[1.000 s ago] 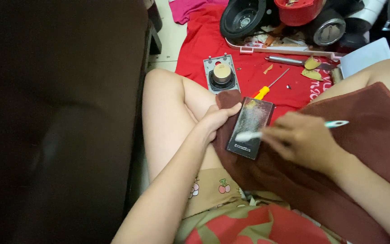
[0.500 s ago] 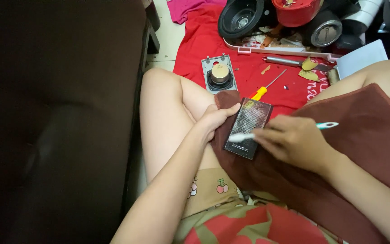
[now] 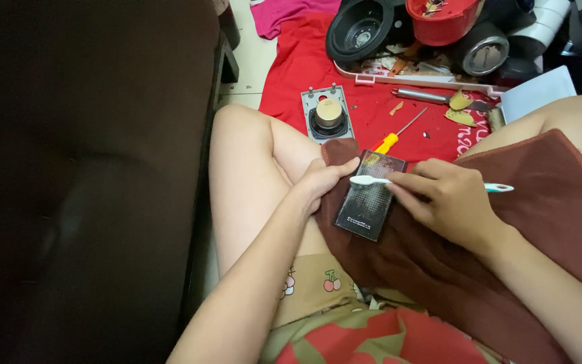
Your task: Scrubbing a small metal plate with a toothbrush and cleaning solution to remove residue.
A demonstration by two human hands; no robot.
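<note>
Brown cloth (image 3: 540, 222) under grille (image 3: 370, 195), toothbrush (image 3: 372, 180) at edge.

Tiled floor (image 3: 254, 64) carries a red cloth (image 3: 365, 111). On the cloth: grey square speaker unit (image 3: 328, 118) at its left edge, yellow-handled screwdriver (image 3: 399, 133) mid-cloth, metal rod (image 3: 432, 96) and black round housing (image 3: 362, 30) toward its far edge.

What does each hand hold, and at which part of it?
The right hand holds a toothbrush by the middle of its handle. The left hand steadies a dark mesh panel at its upper left edge, on a brown cloth.
</note>
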